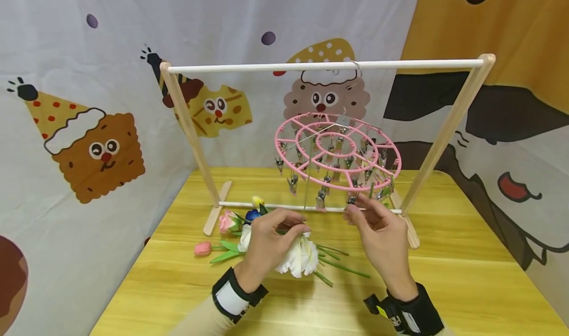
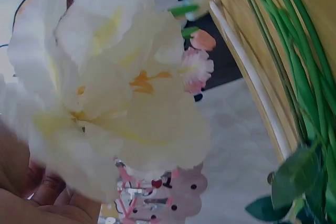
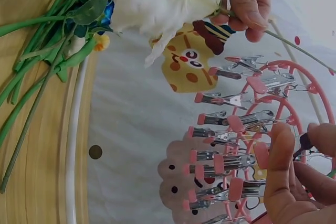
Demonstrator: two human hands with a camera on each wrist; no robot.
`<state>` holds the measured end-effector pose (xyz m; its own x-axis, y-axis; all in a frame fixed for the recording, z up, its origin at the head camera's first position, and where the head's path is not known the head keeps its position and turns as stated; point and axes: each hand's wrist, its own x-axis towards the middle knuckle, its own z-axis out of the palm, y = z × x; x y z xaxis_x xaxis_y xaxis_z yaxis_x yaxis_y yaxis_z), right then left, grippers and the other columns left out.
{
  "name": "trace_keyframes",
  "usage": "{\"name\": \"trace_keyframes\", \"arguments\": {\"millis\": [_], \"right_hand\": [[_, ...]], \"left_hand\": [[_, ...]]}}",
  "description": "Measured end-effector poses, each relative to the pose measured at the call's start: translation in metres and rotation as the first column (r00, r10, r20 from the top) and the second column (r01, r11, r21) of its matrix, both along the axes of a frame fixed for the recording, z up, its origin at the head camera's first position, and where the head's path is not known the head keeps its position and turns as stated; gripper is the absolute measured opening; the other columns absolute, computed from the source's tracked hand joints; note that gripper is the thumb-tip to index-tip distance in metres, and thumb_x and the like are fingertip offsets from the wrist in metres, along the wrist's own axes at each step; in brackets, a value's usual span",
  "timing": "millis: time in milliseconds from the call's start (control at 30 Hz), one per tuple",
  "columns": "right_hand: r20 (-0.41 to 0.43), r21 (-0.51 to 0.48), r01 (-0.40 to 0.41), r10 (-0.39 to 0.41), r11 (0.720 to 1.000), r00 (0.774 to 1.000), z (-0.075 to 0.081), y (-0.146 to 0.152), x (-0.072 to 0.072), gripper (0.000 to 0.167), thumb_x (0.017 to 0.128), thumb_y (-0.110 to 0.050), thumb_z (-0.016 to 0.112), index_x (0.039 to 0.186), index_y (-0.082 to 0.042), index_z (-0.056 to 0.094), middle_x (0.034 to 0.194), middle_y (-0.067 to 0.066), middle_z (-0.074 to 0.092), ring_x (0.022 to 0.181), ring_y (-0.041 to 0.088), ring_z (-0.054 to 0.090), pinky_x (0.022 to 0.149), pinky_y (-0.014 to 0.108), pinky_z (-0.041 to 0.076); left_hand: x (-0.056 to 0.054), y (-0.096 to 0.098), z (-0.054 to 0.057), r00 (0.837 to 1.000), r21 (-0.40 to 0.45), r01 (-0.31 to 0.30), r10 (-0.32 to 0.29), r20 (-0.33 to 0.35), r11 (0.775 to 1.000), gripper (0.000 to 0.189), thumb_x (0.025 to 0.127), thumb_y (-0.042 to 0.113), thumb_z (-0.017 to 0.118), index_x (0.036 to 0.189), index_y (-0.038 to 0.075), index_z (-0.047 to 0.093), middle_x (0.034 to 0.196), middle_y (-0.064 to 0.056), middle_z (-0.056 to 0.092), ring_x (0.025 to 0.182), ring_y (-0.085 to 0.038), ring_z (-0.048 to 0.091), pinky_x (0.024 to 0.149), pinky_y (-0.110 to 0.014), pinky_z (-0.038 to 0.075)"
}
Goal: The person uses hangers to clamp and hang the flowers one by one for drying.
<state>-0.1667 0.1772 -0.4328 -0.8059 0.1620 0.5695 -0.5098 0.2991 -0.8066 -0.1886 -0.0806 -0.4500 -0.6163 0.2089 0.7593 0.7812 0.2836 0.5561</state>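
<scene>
My left hand (image 1: 275, 242) pinches the thin green stem (image 3: 294, 48) of a white flower with yellow and orange at its centre. The flower head (image 2: 121, 77) hangs below the fingers, and the stem runs up in front of a pink round clip hanger (image 1: 335, 156). At the hanger's near right edge, my right hand (image 1: 382, 232) has thumb and fingertips on a metal clip (image 1: 352, 197); in the right wrist view they pinch its dark part (image 3: 304, 142). Several other clips with pink tips dangle from the rings. Further greenery is at the hanger's right side.
The hanger hooks over the white top bar (image 1: 266, 68) of a wooden stand. Beneath and left lie more flowers: a pink tulip (image 1: 203, 249), a pink rose (image 1: 228, 221) and a blue flower (image 1: 253, 215), with stems (image 1: 342, 267) pointing right. A lower white bar crosses behind them.
</scene>
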Motion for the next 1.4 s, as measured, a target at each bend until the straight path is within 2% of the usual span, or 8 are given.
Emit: {"name": "trace_keyframes", "arguments": {"millis": [200, 400, 533, 700, 900, 1133, 1400], "right_hand": [[-0.001, -0.027, -0.028, 0.028, 0.999, 1.000, -0.001, 0.000, -0.004, 0.039, 0.103, 0.005, 0.085, 0.141, -0.005, 0.081, 0.103, 0.001, 0.087, 0.084, 0.006, 0.084, 0.080, 0.020, 0.070], [0.010, -0.038, -0.038, 0.038, 0.999, 0.999, -0.001, 0.000, -0.005, 0.028, 0.106, 0.004, 0.083, 0.133, -0.003, 0.083, 0.097, 0.012, 0.088, 0.078, 0.009, 0.083, 0.076, 0.022, 0.070], [0.022, -0.060, -0.032, 0.034, 0.998, 0.999, 0.001, -0.001, -0.006, 0.021, 0.108, 0.000, 0.082, 0.129, -0.001, 0.084, 0.091, 0.003, 0.088, 0.074, 0.008, 0.081, 0.073, 0.021, 0.068], [0.037, -0.154, -0.059, 0.065, 0.986, 0.997, 0.004, -0.001, -0.008, 0.017, 0.110, 0.001, 0.079, 0.126, 0.005, 0.083, 0.095, -0.002, 0.088, 0.076, 0.011, 0.084, 0.074, 0.024, 0.071], [0.071, -0.219, -0.076, 0.094, 0.973, 0.993, 0.006, -0.001, -0.008, 0.018, 0.111, 0.000, 0.078, 0.127, 0.008, 0.079, 0.097, -0.001, 0.088, 0.081, 0.014, 0.086, 0.078, 0.027, 0.073], [0.095, -0.264, -0.106, 0.136, 0.959, 0.986, 0.010, 0.000, -0.007, 0.019, 0.112, -0.004, 0.077, 0.127, 0.008, 0.076, 0.103, 0.005, 0.085, 0.086, 0.015, 0.086, 0.084, 0.029, 0.073], [0.074, -0.315, -0.145, 0.176, 0.938, 0.982, 0.009, -0.002, -0.006, 0.018, 0.115, -0.001, 0.072, 0.125, 0.014, 0.073, 0.101, 0.005, 0.085, 0.084, 0.013, 0.084, 0.085, 0.026, 0.073]], "left_hand": [[0.001, 0.012, -0.003, 0.998, 0.005, 0.002, -0.002, 0.063, 1.000, 0.019, 0.092, 0.011, 0.098, 0.105, 0.010, 0.085, 0.099, -0.007, 0.088, 0.083, -0.016, 0.085, 0.075, -0.022, 0.071], [0.004, 0.019, -0.002, 0.993, 0.004, 0.008, -0.009, 0.117, 1.000, 0.018, 0.093, 0.015, 0.099, 0.105, 0.010, 0.086, 0.100, -0.004, 0.089, 0.084, -0.013, 0.085, 0.076, -0.025, 0.072], [0.002, 0.025, -0.003, 0.994, 0.024, 0.035, -0.038, 0.104, 0.999, 0.017, 0.094, 0.013, 0.098, 0.103, 0.008, 0.085, 0.098, -0.005, 0.088, 0.082, -0.015, 0.085, 0.075, -0.025, 0.072], [-0.001, 0.033, -0.005, 0.991, 0.039, 0.069, -0.073, 0.114, 0.997, 0.016, 0.095, 0.013, 0.097, 0.102, 0.009, 0.083, 0.098, -0.007, 0.088, 0.082, -0.016, 0.085, 0.074, -0.027, 0.073], [-0.001, 0.038, -0.007, 0.986, 0.040, 0.066, -0.071, 0.150, 0.997, 0.016, 0.094, 0.014, 0.098, 0.100, 0.011, 0.083, 0.097, -0.007, 0.089, 0.081, -0.014, 0.085, 0.073, -0.030, 0.074], [-0.002, 0.042, -0.008, 0.989, 0.033, 0.078, -0.081, 0.124, 0.996, 0.015, 0.096, 0.014, 0.096, 0.102, 0.010, 0.083, 0.097, -0.007, 0.089, 0.082, -0.009, 0.085, 0.073, -0.026, 0.072], [0.002, 0.045, -0.007, 0.979, 0.046, 0.072, -0.080, 0.185, 0.996, 0.017, 0.094, 0.015, 0.098, 0.101, 0.010, 0.083, 0.097, -0.008, 0.088, 0.084, -0.008, 0.084, 0.073, -0.024, 0.072]]}}
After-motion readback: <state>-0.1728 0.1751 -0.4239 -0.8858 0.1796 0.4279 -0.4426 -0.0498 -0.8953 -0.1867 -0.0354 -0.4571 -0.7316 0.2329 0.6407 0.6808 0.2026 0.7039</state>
